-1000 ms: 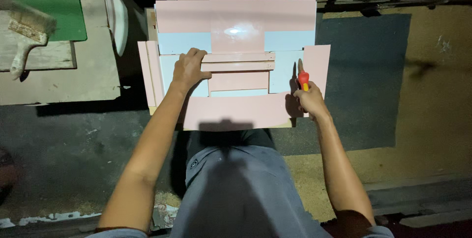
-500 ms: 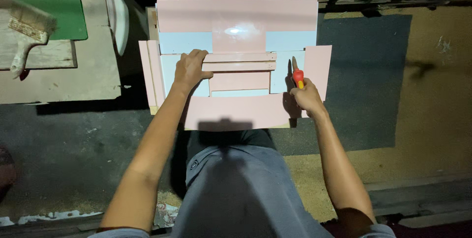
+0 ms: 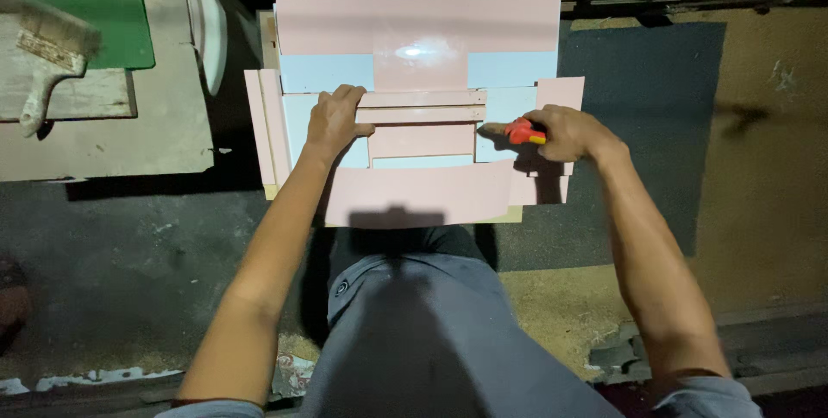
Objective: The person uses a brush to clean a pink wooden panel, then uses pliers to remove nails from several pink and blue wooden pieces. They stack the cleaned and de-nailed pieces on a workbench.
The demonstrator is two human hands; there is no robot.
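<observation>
Pink laminate strip (image 3: 420, 106) lies across the pink-and-blue panel (image 3: 414, 30), pressed flat under left hand (image 3: 335, 120). Right hand (image 3: 565, 132) grips red cutter (image 3: 523, 132) at its end; advisable: firm pressure, steady blade.

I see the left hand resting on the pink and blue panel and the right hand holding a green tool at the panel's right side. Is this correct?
Not quite: the tool is red with some yellow, not green, as the head view shows. The rest holds: the left hand rests on the pink and blue panel, and the right hand holds the tool at its right side.
</observation>
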